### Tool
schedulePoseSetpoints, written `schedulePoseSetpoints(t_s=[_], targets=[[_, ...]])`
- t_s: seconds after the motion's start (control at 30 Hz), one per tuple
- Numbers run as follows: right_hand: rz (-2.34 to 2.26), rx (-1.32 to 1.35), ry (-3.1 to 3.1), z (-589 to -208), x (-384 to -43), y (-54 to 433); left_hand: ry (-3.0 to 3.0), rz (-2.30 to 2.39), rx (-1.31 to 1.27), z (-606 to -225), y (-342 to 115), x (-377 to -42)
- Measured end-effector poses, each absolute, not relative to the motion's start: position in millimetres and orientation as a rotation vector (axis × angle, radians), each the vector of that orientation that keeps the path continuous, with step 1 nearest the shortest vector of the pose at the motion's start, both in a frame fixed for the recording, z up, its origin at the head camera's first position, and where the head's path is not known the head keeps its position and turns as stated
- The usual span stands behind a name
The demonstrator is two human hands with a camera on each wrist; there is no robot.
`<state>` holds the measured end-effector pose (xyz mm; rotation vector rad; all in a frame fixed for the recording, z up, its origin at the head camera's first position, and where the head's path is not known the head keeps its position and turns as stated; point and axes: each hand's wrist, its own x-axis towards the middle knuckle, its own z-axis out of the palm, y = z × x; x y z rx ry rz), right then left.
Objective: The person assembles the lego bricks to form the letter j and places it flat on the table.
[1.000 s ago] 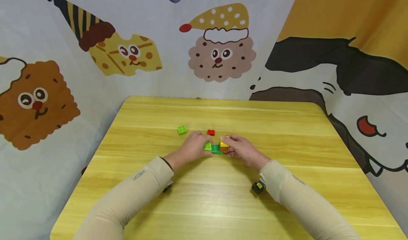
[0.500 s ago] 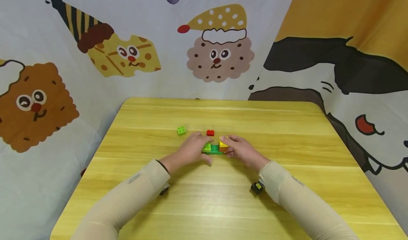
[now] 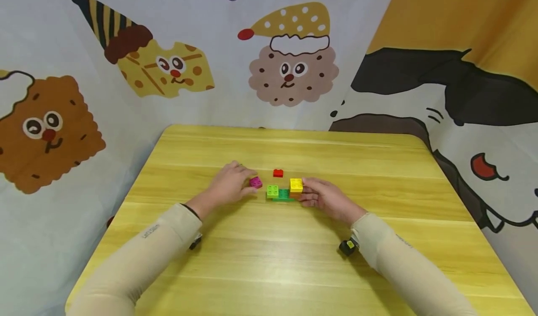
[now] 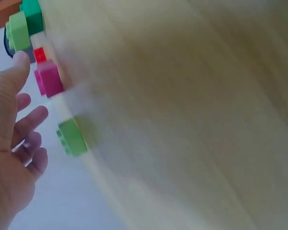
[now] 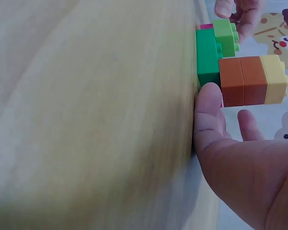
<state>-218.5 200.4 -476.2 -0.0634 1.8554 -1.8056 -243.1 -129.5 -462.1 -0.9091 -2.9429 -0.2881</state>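
In the head view, a small build of toy building bricks stands mid-table: a dark green base [image 3: 284, 194], a lime brick [image 3: 272, 191] at its left end, and two stacked orange-brown bricks [image 5: 243, 81] under a yellow brick [image 3: 296, 185] at its right. My right hand [image 3: 329, 198] lies beside the right end, its thumb by the base in the right wrist view and its other fingers apart from the stack. My left hand [image 3: 227, 185] reaches over the table with spread, relaxed fingers beside a magenta brick [image 3: 255, 182]; contact is unclear.
A red brick [image 3: 278, 173] lies behind the build. Another lime brick [image 4: 72, 138] sits near the left hand, mostly hidden by it in the head view. A printed cloth [image 3: 290, 115] hangs behind the wooden table [image 3: 269, 260].
My left hand has left the build's lime brick and moved left, uncovering the magenta brick. My right thumb has come off the yellow brick, and that hand has shifted slightly right.
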Motion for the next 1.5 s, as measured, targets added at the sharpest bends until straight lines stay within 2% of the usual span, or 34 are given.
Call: schedulePoseSetpoints(t_s=[0.2,0.47,0.63,0.8,1.0,1.5], targets=[[-1.818,-0.070,1.838,-476.9,-219.4,203.5,-2.932,-0.270,-0.964,-467.1,-118.0,-243.7],[-1.812,-0.078,1.839,-476.0,-217.1,203.9,-3.005,-0.321,-0.894,-469.5,-113.3,-246.5],[-1.784,-0.081,1.870,-479.5,-213.5,206.3,-2.961,-0.597,-0.819,-448.9,-97.7,-243.9],[-1.770,-0.126,1.888,-484.5,-213.4,209.6,-2.910,-0.863,-1.004,-421.3,-65.6,-235.1],[-1.766,-0.173,1.911,-482.7,-212.4,210.4,-2.893,-0.719,-1.200,-415.3,-36.2,-234.0],[-1.768,-0.220,1.902,-482.7,-212.3,209.7,-2.917,-0.639,-1.146,-416.9,-27.5,-231.6]])
